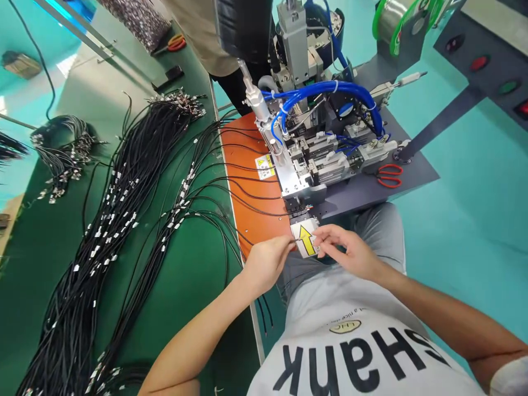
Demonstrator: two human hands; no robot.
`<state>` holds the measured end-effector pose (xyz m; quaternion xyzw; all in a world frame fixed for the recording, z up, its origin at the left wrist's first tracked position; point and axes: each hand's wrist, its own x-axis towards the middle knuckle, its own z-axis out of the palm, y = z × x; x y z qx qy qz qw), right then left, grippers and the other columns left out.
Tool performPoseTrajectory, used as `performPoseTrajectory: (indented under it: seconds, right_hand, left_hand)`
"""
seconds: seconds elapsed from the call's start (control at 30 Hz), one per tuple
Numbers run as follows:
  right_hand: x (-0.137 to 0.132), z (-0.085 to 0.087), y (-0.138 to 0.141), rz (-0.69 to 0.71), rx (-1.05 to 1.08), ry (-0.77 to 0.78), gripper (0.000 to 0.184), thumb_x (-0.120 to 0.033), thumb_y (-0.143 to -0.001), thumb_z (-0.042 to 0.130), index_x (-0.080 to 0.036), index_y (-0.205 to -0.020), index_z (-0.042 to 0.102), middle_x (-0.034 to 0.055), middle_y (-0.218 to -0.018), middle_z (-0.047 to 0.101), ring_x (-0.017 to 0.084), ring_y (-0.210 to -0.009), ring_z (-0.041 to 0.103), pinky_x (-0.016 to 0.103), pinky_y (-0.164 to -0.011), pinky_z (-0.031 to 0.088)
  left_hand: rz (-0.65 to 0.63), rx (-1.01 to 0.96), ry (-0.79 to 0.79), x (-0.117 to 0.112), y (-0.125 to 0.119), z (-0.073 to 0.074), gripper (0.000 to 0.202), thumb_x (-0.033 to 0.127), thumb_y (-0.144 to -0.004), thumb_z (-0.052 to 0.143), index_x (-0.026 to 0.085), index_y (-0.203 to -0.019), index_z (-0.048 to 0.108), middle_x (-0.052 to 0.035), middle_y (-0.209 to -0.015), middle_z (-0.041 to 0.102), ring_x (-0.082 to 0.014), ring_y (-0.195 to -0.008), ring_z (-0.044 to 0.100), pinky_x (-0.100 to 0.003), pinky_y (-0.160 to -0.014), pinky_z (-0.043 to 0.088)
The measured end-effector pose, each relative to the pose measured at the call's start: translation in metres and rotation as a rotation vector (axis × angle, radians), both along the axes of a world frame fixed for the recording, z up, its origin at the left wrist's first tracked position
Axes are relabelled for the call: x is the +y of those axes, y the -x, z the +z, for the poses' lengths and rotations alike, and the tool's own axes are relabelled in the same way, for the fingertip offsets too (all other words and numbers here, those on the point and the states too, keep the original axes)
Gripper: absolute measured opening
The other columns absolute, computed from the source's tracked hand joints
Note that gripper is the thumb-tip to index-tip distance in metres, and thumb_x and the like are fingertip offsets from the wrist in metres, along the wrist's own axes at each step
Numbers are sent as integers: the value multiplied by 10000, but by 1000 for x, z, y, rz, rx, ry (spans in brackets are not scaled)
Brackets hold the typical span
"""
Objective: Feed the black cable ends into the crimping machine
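Observation:
My left hand [267, 263] is closed in a pinch on a thin black cable [293, 240], whose end points right across the white plate [298, 250] with a yellow arrow. Just right of that end is my right hand [350, 252], fingers a little apart with nothing visible between them. Beyond both hands stands a bench machine [295, 179] with metal slides and blue air hoses. Several black cables [251, 192] run over its orange board [247, 159] to the machine's front edge, where their ends sit in a row.
A big bundle of black cables [119, 192] with white tags lies on the green table [198, 308], a thinner bundle [177, 206] beside it. Red-handled scissors [389, 175] rest on the grey base. Orange-handled scissors [175, 43], a wire spool [390, 25] and a button panel [487, 66] are farther off. Someone stands behind the machine.

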<state>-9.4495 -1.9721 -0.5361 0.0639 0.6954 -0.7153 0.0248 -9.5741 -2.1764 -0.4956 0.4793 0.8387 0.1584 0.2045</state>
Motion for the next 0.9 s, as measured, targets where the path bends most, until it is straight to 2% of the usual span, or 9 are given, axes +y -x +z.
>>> performPoseTrajectory:
  seconds: [0.1, 0.23, 0.3, 0.37, 0.47, 0.63, 0.7, 0.8, 0.9]
  right_hand:
    - [-2, 3, 8, -43, -38, -31, 359, -309, -876, 680, -219, -1213, 593, 53, -1027, 673, 156, -811, 658, 335, -818, 537]
    - [-14, 6, 26, -94, -72, -29, 361, -369, -817, 751, -211, -1126, 651, 40, -913, 688, 161, -767, 646, 318, -756, 531]
    - [-16, 5, 32, -119, -58, -14, 373, -341, -812, 756, -223, -1146, 644, 26, -893, 688, 158, -749, 649, 309, -729, 529]
    - [-14, 5, 34, -138, -18, -36, 300, -314, -826, 742, -232, -1103, 663, 18, -882, 695, 155, -740, 648, 305, -722, 527]
    - [-8, 7, 32, -141, 25, -138, 96, -309, -884, 674, -220, -906, 702, 18, -812, 694, 154, -706, 628, 307, -702, 513]
    - [0, 12, 30, -144, 94, -285, 78, -295, -873, 684, -227, -859, 720, 29, -842, 667, 159, -728, 588, 298, -660, 469]
    - [4, 12, 30, -141, 68, -220, 128, -330, -899, 653, -221, -880, 718, 31, -851, 653, 151, -716, 579, 292, -658, 461]
    - [11, 8, 31, -155, -50, 17, 240, -407, -956, 567, -205, -952, 697, 17, -813, 632, 126, -656, 562, 280, -656, 467]
    - [14, 3, 32, -119, -114, 168, 222, -415, -912, 641, -199, -945, 683, 3, -801, 632, 114, -640, 551, 262, -637, 469]
  left_hand:
    - [113, -60, 12, 0, 0, -5, 255, 313, -1033, 373, 218, -1104, 600, -38, -933, 721, -157, -807, 688, -257, -693, 486]
    - [112, 49, 30, 5, -9, -5, 256, 295, -1023, 380, 195, -1099, 603, -64, -914, 718, -193, -815, 691, -290, -683, 481]
    - [103, 91, 18, 7, -11, -4, 260, 289, -1024, 369, 193, -1094, 600, -65, -899, 704, -190, -790, 676, -295, -673, 472]
    - [104, 88, -10, 9, -12, -4, 250, 291, -1023, 372, 195, -1080, 596, -59, -887, 685, -182, -774, 653, -296, -680, 468]
    - [115, 40, -90, 14, -11, -4, 201, 301, -1007, 425, 185, -1082, 571, -62, -911, 653, -181, -789, 615, -310, -727, 472]
    - [88, -110, -319, 24, -8, -9, 135, 251, -993, 468, 186, -1056, 568, -56, -907, 646, -154, -783, 596, -276, -717, 477]
    - [102, -160, -387, 25, -7, -11, 137, 230, -991, 478, 192, -1048, 596, -46, -893, 670, -136, -757, 607, -256, -698, 479]
    - [170, -231, -444, 23, -6, -14, 157, 223, -982, 504, 197, -1078, 626, -42, -901, 696, -123, -739, 624, -240, -690, 490]
    - [228, -258, -456, 22, -6, -15, 163, 228, -979, 514, 196, -1080, 637, -28, -832, 683, -116, -708, 616, -234, -678, 491]
